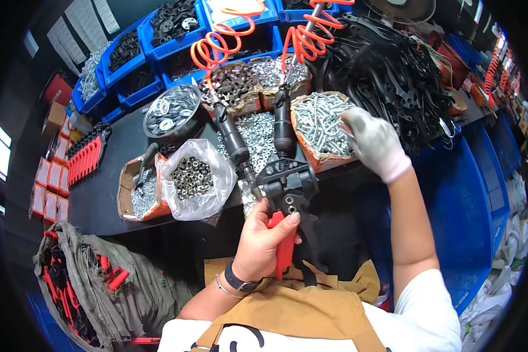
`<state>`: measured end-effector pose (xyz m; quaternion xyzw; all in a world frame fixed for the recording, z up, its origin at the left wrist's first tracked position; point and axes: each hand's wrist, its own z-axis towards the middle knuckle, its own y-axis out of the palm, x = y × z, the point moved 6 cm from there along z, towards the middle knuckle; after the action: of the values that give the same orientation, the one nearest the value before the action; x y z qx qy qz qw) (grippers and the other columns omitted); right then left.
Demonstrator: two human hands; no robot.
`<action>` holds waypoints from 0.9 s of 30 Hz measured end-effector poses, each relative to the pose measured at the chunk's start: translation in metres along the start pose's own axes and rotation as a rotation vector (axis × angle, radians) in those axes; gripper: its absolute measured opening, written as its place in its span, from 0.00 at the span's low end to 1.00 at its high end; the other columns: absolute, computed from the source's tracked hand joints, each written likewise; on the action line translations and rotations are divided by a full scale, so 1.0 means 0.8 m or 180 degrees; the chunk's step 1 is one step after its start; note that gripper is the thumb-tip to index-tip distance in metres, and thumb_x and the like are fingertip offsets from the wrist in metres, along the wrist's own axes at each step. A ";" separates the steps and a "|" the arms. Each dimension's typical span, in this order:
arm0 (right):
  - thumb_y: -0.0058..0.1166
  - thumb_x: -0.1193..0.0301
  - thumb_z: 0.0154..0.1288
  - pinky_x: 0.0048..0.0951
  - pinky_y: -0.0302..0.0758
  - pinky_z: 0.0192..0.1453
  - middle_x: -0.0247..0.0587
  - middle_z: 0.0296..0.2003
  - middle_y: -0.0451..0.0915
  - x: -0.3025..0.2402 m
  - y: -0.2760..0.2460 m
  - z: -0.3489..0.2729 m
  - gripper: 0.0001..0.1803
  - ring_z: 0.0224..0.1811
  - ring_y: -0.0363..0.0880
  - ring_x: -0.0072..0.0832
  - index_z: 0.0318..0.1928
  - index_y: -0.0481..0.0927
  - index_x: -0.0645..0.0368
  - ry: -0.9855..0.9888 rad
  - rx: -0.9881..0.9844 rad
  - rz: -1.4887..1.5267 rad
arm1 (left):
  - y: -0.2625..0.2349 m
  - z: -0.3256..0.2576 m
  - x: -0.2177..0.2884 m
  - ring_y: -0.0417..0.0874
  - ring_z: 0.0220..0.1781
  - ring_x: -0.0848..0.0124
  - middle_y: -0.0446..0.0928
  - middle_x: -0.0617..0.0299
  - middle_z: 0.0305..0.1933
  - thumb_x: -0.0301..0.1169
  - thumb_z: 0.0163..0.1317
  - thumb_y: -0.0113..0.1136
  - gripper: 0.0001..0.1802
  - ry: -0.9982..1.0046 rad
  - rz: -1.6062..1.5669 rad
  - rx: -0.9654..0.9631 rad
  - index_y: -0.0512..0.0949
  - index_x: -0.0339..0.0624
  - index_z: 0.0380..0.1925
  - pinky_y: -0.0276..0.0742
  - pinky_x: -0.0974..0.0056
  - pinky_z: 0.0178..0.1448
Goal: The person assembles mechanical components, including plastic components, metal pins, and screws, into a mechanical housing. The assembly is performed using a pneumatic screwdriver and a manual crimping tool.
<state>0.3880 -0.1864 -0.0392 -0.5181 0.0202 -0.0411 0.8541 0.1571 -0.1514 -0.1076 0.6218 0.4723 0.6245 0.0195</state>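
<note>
My left hand (265,237), bare, with a watch on its wrist, is closed round a red handle (284,253) below a black metal mechanism (290,182). Its thumb presses near a small round nut or pin there. My right hand (374,145), in a whitish glove, is at the right side of an open box of silvery bolts (321,124). Its fingers are bent together at the edge of the bolts; whatever they hold is hidden. Two black air screwdrivers (232,136) hang on orange coiled hoses, one of them reaching down beside the mechanism.
A clear bag of nuts (192,178), a box of small hardware (142,196) and a bowl of washers (172,110) stand to the left. Blue bins (126,57) line the back. Black levers (381,76) heap up at the right. A sack of red-handled parts (117,293) is lower left.
</note>
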 end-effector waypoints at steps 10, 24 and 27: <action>0.59 0.76 0.56 0.36 0.77 0.38 0.45 0.33 0.80 -0.115 0.043 -0.092 0.11 0.35 0.81 0.42 0.42 0.79 0.60 0.1097 -0.0007 0.2592 | 0.006 0.004 -0.002 0.78 0.38 0.79 0.76 0.66 0.44 0.26 0.62 0.63 0.21 0.0049 -0.0062 -0.0124 0.68 0.40 0.53 0.79 0.70 0.36; 0.53 0.67 0.69 0.22 0.75 0.43 0.36 0.40 0.79 -0.116 0.053 -0.113 0.16 0.40 0.77 0.20 0.51 0.74 0.65 0.1550 0.0531 0.4351 | 0.012 0.005 -0.021 0.78 0.41 0.78 0.76 0.66 0.46 0.28 0.63 0.62 0.22 -0.0177 -0.0119 -0.0340 0.67 0.42 0.56 0.80 0.69 0.39; 0.52 0.64 0.69 0.23 0.74 0.44 0.38 0.42 0.78 -0.125 0.048 -0.131 0.19 0.40 0.77 0.19 0.54 0.72 0.64 0.1953 0.1039 0.5056 | 0.015 0.005 -0.017 0.80 0.40 0.74 0.77 0.64 0.45 0.25 0.64 0.58 0.19 -0.0060 -0.0157 -0.0191 0.68 0.44 0.54 0.82 0.65 0.40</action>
<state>0.2824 -0.2521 -0.1227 -0.1876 0.5994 0.4272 0.6504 0.1701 -0.1645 -0.1111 0.6150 0.4682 0.6318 0.0579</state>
